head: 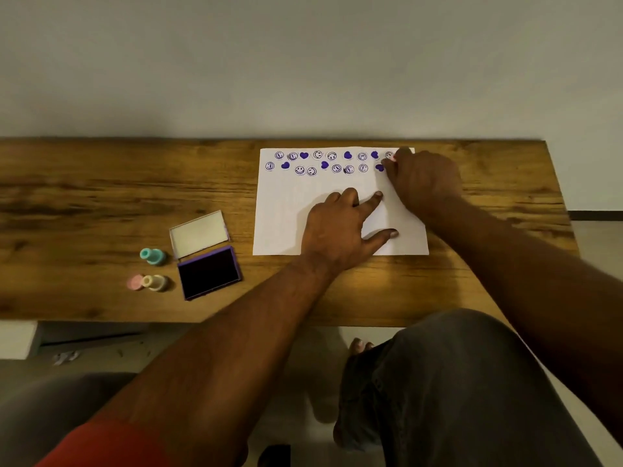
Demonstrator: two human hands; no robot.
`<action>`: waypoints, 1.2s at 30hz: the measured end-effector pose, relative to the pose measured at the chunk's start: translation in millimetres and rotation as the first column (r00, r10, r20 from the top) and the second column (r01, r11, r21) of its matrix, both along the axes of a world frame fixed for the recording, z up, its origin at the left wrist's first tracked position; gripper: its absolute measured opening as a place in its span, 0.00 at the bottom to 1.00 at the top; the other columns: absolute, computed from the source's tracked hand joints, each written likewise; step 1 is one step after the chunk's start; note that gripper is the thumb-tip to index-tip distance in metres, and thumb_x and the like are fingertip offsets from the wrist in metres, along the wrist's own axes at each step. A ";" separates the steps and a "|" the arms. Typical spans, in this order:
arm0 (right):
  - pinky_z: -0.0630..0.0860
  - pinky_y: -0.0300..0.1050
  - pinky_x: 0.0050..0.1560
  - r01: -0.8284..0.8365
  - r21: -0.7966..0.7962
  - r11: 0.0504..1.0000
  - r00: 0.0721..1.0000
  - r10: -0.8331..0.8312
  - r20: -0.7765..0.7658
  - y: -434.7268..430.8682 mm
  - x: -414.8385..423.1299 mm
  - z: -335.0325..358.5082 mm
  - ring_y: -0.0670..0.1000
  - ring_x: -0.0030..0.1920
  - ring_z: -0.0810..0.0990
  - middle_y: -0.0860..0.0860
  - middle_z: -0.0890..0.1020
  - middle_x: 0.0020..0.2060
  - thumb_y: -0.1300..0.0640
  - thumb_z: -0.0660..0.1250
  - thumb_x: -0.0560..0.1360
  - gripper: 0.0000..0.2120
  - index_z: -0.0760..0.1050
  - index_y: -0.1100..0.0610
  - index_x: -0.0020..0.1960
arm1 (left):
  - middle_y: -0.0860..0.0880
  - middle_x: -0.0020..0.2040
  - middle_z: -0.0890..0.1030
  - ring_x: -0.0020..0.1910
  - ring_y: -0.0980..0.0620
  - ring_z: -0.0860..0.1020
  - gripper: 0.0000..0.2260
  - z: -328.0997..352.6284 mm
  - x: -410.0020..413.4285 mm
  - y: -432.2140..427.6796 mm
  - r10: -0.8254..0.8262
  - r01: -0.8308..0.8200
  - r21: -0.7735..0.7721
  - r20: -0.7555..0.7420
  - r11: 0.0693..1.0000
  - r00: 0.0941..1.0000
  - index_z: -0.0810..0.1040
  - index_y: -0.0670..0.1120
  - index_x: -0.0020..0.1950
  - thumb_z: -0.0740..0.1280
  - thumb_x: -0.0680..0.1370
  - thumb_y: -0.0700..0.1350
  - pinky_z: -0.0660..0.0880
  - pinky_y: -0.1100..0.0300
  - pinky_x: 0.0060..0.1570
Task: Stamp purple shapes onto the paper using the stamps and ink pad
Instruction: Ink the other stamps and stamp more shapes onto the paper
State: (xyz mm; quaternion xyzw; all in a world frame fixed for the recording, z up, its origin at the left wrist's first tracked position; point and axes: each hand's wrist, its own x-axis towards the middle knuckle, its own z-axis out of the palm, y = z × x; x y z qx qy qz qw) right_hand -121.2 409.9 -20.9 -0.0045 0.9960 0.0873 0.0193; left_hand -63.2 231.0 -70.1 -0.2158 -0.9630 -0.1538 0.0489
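A white paper (296,214) lies on the wooden table, with two rows of purple smiley and heart prints along its far edge. My right hand (421,180) is closed around a small stamp, mostly hidden, and presses it down at the paper's far right corner. My left hand (340,227) lies flat on the paper's near middle with fingers spread. To the left, the open purple ink pad (209,273) sits with its lid (199,234) behind it.
Beside the ink pad lie a teal stamp (153,256), a cream stamp (155,282) and a pink stamp (135,282). The table's front edge runs just below them. A grey wall stands behind. My knees are under the table.
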 end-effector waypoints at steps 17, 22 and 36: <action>0.75 0.50 0.48 0.217 -0.714 0.666 0.922 -0.380 -0.074 28.2 3.9 29.6 0.59 0.45 0.82 0.53 0.83 0.38 0.36 0.47 0.85 0.29 0.82 0.52 0.55 | 0.49 0.60 0.79 0.58 0.48 0.77 0.37 1.7 -1.3 1.2 0.008 -0.002 -0.060 0.099 0.998 0.995 0.70 0.56 0.80 0.55 0.78 0.76 0.75 0.53 0.51; 0.76 0.51 0.49 0.166 -0.794 0.585 0.923 -0.376 -0.084 32.2 38.1 32.6 0.54 0.41 0.81 0.51 0.82 0.37 0.42 0.51 0.86 0.25 0.83 0.55 0.52 | 0.47 0.65 0.76 0.62 0.47 0.75 0.36 7.1 3.5 5.4 0.018 -0.004 -0.122 0.112 0.993 0.994 0.66 0.55 0.82 0.55 0.80 0.73 0.75 0.50 0.56; 0.70 0.42 0.42 0.068 -0.726 0.684 0.963 -0.235 -0.132 -16.4 70.9 56.0 0.51 0.42 0.82 0.49 0.85 0.42 0.49 0.66 0.81 0.12 0.84 0.55 0.53 | 0.46 0.68 0.79 0.63 0.44 0.79 0.36 61.7 36.6 -51.9 0.056 -0.048 -0.154 0.051 0.987 0.997 0.66 0.52 0.81 0.60 0.80 0.72 0.77 0.48 0.58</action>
